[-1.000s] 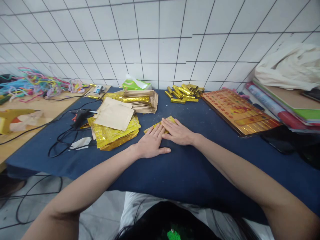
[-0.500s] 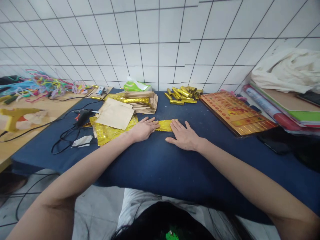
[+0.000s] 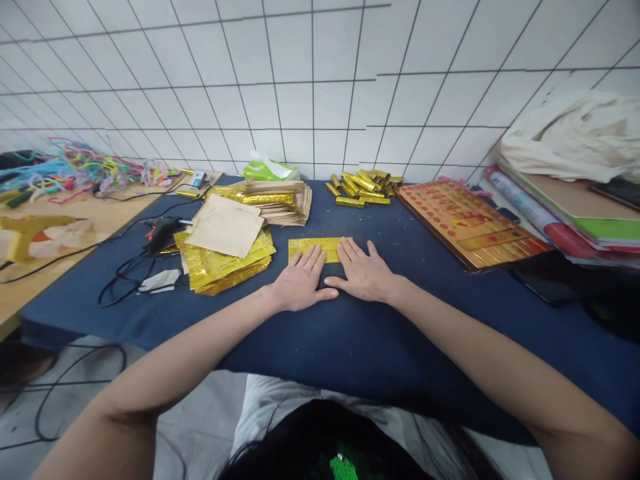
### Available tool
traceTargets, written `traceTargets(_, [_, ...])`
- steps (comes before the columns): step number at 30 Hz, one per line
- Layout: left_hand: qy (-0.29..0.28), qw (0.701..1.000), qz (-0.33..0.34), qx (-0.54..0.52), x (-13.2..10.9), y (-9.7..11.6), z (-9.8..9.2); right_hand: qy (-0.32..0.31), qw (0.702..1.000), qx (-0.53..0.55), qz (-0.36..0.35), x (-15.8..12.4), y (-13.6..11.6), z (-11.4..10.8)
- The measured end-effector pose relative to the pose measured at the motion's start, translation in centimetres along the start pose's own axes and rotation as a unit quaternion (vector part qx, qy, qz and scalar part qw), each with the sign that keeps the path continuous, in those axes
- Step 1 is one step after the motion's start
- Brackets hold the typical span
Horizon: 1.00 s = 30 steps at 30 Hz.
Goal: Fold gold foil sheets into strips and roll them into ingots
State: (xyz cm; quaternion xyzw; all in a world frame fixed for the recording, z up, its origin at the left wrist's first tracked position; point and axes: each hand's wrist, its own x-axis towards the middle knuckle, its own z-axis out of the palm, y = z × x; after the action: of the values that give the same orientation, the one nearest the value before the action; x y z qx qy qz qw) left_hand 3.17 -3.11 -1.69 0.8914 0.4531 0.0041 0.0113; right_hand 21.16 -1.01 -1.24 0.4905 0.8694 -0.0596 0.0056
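A flat strip of gold foil paper lies on the dark blue cloth in front of me, seemingly folded. My left hand presses on its left and middle part, fingers stretched out. Over its right end lie the fingertips of my right hand, flat with the thumb pointing left. My thumbs almost meet below the strip. To the left is a stack of gold foil sheets with a plain beige sheet on top. Rolled gold tubes sit in a pile beyond my hands.
Behind the foil stack are bundled brown papers and a green tissue pack. A black glue gun with its cable lies left; a yellow glue gun rests on the wooden table. At right are an orange printed pack and stacked folders.
My left hand has slid from the strip's left end toward its middle and nearer to me, uncovering the left end. My right hand stays at the right end.
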Motion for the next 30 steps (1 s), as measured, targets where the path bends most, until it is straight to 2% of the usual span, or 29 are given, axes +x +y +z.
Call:
traceTargets(6, [-0.006, 1.0, -0.001, -0.02, -0.6, -1.9, -0.4, 0.005, 0.999, -0.031, -0.01, -1.0, -0.9, -1.0])
traceTargets(11, [-0.009, 0.994, 0.051, -0.101, 0.7, -5.0, -0.9, -0.015, 0.992, -0.116, -0.036, -3.1, -4.6, -1.7])
traceTargets(15, [0.002, 0.99, 0.062, -0.128, 2.1, -5.8, -0.7, -0.021, 0.987, -0.152, -0.051, -4.0, -6.6, -2.7])
traceTargets(17, [0.011, 0.991, 0.06, -0.12, 2.4, -5.6, -0.3, -0.04, 0.988, -0.134, -0.062, -4.0, -6.5, -3.5])
traceTargets(19, [0.017, 0.993, 0.064, -0.102, 2.3, -5.2, 0.1, -0.034, 0.992, -0.101, -0.063, -3.8, -5.9, -4.1])
traceTargets(23, [0.016, 0.995, 0.074, -0.068, 1.5, -4.6, 0.3, 0.07, 0.99, -0.039, -0.118, -2.5, -4.7, -3.3])
traceTargets(24, [0.011, 0.995, 0.074, -0.06, 1.3, -4.5, 0.3, 0.076, 0.988, -0.025, -0.135, -2.2, -4.5, -2.7])
traceTargets(27, [-0.003, 0.996, 0.08, -0.041, 1.1, -4.3, 0.0, 0.033, 0.992, 0.009, -0.125, -1.3, -3.5, -0.8])
traceTargets(30, [0.004, 0.996, 0.083, -0.034, 1.0, -4.1, -0.2, -0.006, 0.995, 0.007, -0.104, -1.2, -2.3, 0.0])
